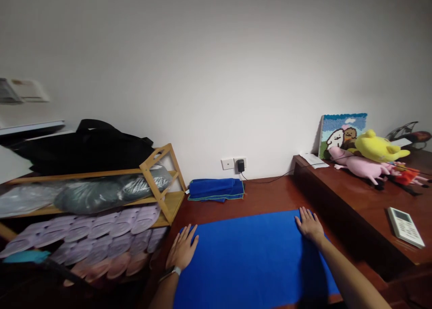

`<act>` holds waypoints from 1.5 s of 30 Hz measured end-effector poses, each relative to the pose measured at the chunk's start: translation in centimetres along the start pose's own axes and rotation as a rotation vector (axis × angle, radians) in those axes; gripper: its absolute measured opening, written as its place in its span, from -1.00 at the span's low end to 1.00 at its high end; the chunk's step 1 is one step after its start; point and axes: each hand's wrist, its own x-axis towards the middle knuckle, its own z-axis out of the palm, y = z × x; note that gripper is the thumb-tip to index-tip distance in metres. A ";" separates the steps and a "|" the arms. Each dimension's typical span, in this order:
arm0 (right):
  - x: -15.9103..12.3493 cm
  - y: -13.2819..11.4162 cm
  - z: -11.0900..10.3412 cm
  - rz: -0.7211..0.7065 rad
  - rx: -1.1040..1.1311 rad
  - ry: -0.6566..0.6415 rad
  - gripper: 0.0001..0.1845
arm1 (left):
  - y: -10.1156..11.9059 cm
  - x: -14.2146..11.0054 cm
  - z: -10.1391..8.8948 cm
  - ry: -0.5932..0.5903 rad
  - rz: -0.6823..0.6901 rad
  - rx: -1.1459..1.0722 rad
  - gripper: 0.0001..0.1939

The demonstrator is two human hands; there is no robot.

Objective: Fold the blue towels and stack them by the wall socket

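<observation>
A blue cloth (249, 255) lies spread out flat on the reddish-brown wooden table. My left hand (183, 249), with a watch on its wrist, rests palm down on the cloth's far left corner, fingers stretched out. At the far right corner my right hand (309, 224) also presses flat, its fingers a little apart. Neither hand grips anything. Behind the spread cloth, close to the wall, sits a folded stack of blue cloth (216, 189) with greenish edging.
On the left, a wooden rack (173, 203) holds purple and pink slippers (116, 223), plastic-wrapped items and a black bag (87, 147). A raised surface on the right carries plush toys (364, 165), a dog picture (344, 131) and a white remote (405, 227). A black plug (240, 166) trails a cable.
</observation>
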 end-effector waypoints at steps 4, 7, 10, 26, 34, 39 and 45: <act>-0.1 -1.9 -2.4 -0.016 -0.044 0.037 -0.28 | 0.3 -0.2 -0.1 -0.011 0.013 0.014 -0.39; -1.1 -6.8 -3.7 -0.131 -0.061 0.093 -0.33 | 0.5 -0.4 0.0 0.006 0.006 0.017 -0.39; -4.0 -15.1 -3.4 -0.356 -0.024 0.135 -0.33 | 0.5 -0.5 0.1 0.023 -0.014 0.012 -0.39; -4.4 -12.8 1.4 -0.416 0.261 0.046 -0.24 | -0.3 -0.2 0.8 0.017 -0.025 0.013 -0.38; 1.5 2.8 2.1 -0.039 0.112 -0.001 -0.15 | -1.0 0.2 1.3 0.017 -0.019 0.042 -0.37; 1.1 2.9 1.3 -0.034 0.134 0.006 -0.16 | -0.5 0.0 0.6 -0.012 -0.021 0.055 -0.38; -2.9 -4.7 0.1 -0.116 0.120 0.112 -0.18 | 0.0 -0.3 0.3 0.013 -0.020 0.034 -0.39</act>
